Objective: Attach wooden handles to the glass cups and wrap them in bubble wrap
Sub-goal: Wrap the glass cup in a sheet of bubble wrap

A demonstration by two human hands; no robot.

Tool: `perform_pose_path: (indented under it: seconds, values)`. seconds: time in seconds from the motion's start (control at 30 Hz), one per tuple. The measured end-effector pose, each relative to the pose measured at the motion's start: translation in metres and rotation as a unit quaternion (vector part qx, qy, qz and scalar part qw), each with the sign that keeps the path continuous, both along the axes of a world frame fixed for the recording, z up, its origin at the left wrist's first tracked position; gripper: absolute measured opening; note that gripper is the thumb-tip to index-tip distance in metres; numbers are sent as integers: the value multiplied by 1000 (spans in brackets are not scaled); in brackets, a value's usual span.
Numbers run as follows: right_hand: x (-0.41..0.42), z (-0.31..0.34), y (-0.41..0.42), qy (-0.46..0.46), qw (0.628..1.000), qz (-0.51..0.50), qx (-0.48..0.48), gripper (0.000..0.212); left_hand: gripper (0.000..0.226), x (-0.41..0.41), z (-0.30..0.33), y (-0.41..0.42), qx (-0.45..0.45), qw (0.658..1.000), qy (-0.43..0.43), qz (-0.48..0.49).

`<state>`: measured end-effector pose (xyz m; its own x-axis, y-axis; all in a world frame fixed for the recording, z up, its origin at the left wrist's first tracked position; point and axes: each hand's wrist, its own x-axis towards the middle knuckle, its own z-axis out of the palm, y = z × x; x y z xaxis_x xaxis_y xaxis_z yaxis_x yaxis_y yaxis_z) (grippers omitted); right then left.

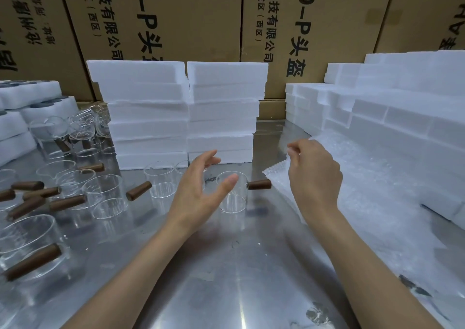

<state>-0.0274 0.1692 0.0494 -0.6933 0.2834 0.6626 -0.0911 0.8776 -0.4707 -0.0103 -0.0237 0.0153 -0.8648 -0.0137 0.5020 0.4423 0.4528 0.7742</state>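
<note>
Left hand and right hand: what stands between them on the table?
In the head view, one glass cup with a wooden handle stands between left hand and right hand.

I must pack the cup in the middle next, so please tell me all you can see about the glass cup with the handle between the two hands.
The glass cup is clear, cylindrical and looks empty. It stands upright on the shiny metal table. A dark brown wooden handle sticks out sideways near its rim, pointing toward the bubble wrap. The open left hand partly hides its left side; whether it touches the cup is unclear.
</note>
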Motion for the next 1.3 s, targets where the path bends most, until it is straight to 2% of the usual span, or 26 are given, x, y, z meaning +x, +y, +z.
perform_pose_path:
  seconds: [0.13,0.23,0.37,0.43,0.57,0.7,0.8,0.97,1.03,1.1,1.17,1.2,1.3]
  values:
    - [1,2,-1,94,993,44,-48,13,61,-1,-1,0,-4,1000,-3,-2]
    - [5,6,-6,154,979,112,-73,10,54,-1,-1,1,-1,1000,-1,-4]
    - [14,5,-24,250,939,234,-18,11,54,0,4,3,31,998,46,-9]
    - [20,-2,-38,260,921,289,17,8,55,0,7,5,65,996,50,-22]
    - [28,-16,-61,212,895,381,96,7,55,-3,14,1,226,968,-60,-93]
    - [33,-23,-70,163,885,422,111,12,10,-4,14,-6,284,946,-98,-120]
    - [30,-21,-64,111,905,411,9,18,21,-7,12,-10,316,940,-86,-95]
    - [6,-16,-39,95,950,237,-181,15,22,-12,17,-16,371,925,-46,-69]
    - [-4,-16,-28,36,949,170,-263,23,21,-15,18,-21,378,923,-39,-61]
    - [-12,-16,-19,-61,934,135,-326,41,20,-16,19,-25,383,922,-30,-54]
    - [-15,-16,-13,-135,911,148,-359,49,19,-17,18,-28,388,920,-26,-44]
    - [-16,-16,-12,-147,903,173,-364,45,19,-18,18,-28,390,920,-26,-39]
    - [-11,-12,-16,-82,903,255,-337,29,17,-18,18,-31,398,916,-26,-32]
